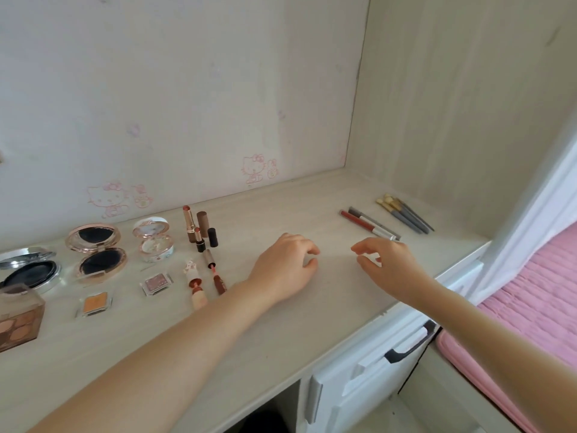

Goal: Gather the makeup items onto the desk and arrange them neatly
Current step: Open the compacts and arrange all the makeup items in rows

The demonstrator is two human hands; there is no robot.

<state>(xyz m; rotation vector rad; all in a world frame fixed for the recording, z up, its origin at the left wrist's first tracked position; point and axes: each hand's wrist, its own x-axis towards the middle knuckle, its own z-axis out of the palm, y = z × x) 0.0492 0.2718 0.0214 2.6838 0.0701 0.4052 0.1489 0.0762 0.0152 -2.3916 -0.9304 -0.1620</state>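
The left hand (285, 265) is resting on the pale worktop (312, 207) at the centre of the frame. Its grip is released, with the fingers loosely curled around nothing. Just to its right, the right hand (388, 265) is hovering with thumb and fingers parted, its grip likewise released and empty.

The makeup is lying in two groups. Left of the hands, three open compacts (96, 251) are sitting in a row towards the left edge. Standing lipsticks (199, 228) are clustering beside them, and two lip glosses (215, 273) are lying flat in front. Two small square eyeshadow pans (156, 284) and a brown palette (18, 320) are occupying the lower left. In the upper right, two liner pencils (370, 225) are lying just beyond the right hand, with a bundle of brushes (406, 214) beside them near the corner.
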